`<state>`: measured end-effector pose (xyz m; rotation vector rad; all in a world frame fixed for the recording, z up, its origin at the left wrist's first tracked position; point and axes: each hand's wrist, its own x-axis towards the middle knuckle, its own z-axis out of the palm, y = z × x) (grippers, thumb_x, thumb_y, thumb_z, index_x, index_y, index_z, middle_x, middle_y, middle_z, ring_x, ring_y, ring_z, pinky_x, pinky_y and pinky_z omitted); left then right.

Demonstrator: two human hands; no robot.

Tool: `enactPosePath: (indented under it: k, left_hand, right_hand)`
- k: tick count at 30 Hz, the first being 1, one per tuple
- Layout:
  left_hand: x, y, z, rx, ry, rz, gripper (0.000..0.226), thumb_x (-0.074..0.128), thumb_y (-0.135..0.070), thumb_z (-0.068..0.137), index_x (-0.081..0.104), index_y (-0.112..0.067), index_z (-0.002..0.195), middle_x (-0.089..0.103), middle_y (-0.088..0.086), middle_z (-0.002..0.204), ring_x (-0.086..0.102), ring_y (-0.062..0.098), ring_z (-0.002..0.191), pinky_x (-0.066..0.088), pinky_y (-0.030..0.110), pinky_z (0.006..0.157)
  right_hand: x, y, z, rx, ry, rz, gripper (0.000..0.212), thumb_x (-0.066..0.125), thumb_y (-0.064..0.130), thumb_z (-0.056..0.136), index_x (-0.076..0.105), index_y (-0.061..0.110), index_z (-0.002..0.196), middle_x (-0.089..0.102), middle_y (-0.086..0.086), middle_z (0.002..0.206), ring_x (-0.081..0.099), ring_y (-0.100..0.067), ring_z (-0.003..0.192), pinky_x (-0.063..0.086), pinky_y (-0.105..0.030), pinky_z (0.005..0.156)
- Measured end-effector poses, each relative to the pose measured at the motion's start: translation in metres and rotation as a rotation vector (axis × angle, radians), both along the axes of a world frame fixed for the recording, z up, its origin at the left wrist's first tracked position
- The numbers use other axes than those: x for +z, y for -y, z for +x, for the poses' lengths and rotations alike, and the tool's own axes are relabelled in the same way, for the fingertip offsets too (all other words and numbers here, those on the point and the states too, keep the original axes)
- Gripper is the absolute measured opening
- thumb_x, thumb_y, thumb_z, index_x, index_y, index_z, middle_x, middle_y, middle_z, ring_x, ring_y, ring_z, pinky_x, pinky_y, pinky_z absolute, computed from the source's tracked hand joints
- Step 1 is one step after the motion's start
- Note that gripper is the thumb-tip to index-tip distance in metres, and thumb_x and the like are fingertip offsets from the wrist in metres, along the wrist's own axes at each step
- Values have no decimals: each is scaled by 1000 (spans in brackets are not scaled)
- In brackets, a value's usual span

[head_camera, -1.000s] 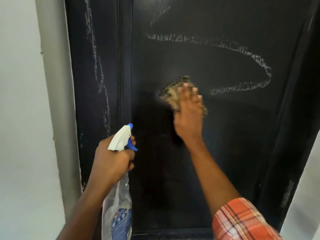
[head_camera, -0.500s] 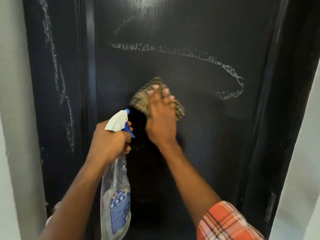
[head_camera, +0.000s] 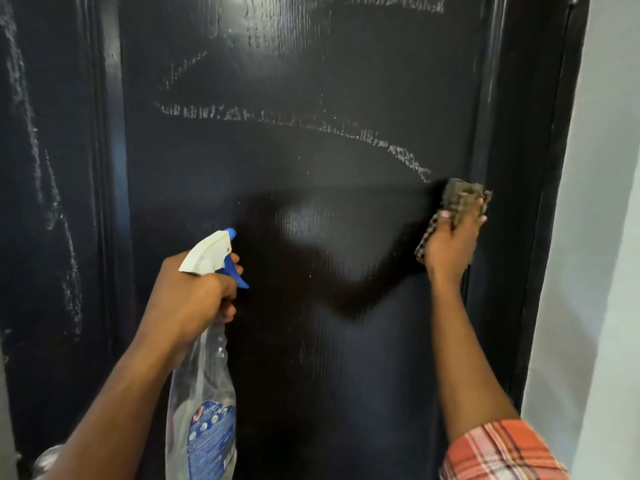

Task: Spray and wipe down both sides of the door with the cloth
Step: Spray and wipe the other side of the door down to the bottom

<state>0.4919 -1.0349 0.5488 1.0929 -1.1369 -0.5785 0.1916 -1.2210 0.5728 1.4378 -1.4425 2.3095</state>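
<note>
The right hand (head_camera: 450,244) presses the cloth (head_camera: 464,195) flat against the door (head_camera: 311,161). The fingers lie spread over the cloth and do not close round it, though blur hides the fingertips. The left hand (head_camera: 194,296) is clamped round the neck of the bottle (head_camera: 204,393), one finger in front of the trigger (head_camera: 235,275), nozzle aimed at the door's centre.

Change:
- The cloth is now at the door's right edge. One second ago it was at the door's centre.
- A glossy wet band (head_camera: 311,230) runs across the door from centre to right edge, along the path the cloth covered.
- The lower line of the white mark, visible one second ago across the door's right half, is gone.

Remaining on this side of the door:
- The upper line of the mark (head_camera: 277,119), running across the door above the band and ending just beside the cloth.
- Fainter white lines near the door's top.
- Vertical white streaks (head_camera: 34,150) down the door's left edge.

Assessment: the stroke removes the mark in one pass, so the method appears effective. This side is judged less than half done. The door's other side is not in view, and the task requires it as well.
</note>
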Motion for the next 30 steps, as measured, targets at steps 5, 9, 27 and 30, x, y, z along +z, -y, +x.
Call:
enactPosePath:
  k: [5,9,27,30]
  left_hand:
    - [5,5,-8,-29,4,-20,38,52,18,75,69,-10,94,70,12,92,53,23,57,46,32,50]
    - [6,11,-15,-17,1,-31,37,53,17,74,69,-10,93,72,11,91,51,21,51,46,33,51]
    - [-13,4,-22,19,-102,6,41,51,22,72,71,-8,91,73,10,91,50,18,54,42,32,49]
    - [-19,1,-4,45,-101,28,41,50,22,72,71,-8,91,73,10,90,47,20,54,43,32,50]
  right_hand:
    - [10,-18,75,-64,-128,-72,60,50,19,90,38,-9,142,35,-30,148,30,-42,139,16,-38,113]
    - [3,-45,161,-24,-727,-299,65,52,9,81,39,3,145,33,-15,155,23,-34,144,16,-43,119]
    - [62,-20,86,-81,-136,-79,57,47,18,97,30,-5,147,24,-21,157,16,-38,147,10,-42,119]
    - [62,-47,184,-83,-419,-238,63,56,14,85,39,-7,142,37,-25,150,31,-45,139,23,-47,115]
